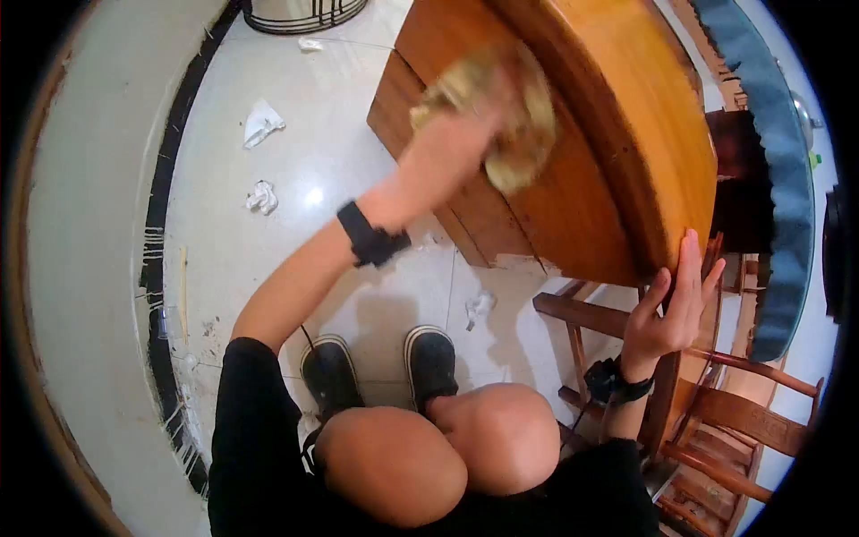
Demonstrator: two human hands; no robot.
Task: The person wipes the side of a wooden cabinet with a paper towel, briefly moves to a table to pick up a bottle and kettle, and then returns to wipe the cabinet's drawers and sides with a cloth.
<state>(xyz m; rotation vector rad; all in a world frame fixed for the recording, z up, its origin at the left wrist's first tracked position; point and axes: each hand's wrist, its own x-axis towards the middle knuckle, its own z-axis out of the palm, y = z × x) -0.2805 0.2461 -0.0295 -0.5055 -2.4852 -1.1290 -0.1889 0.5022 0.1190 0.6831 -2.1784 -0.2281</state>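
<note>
My left hand point(483, 112), smeared by motion, presses a crumpled yellowish-brown cloth point(523, 161) against the side panel of a varnished wooden cabinet point(573, 219). Its fingers are partly hidden in the cloth's folds. At the cabinet's near right corner, my right hand point(669, 313) rests on the edge with its fingers stretched out and holds nothing. A black band with a small device is strapped round each wrist.
Crumpled white tissues point(262, 197) lie scattered on the shiny tiled floor point(331, 116). A black wire basket point(304, 13) stands at the top. On the right are a wooden chair point(752, 416) and a table with a blue cloth point(777, 295). My knees and dark shoes are below.
</note>
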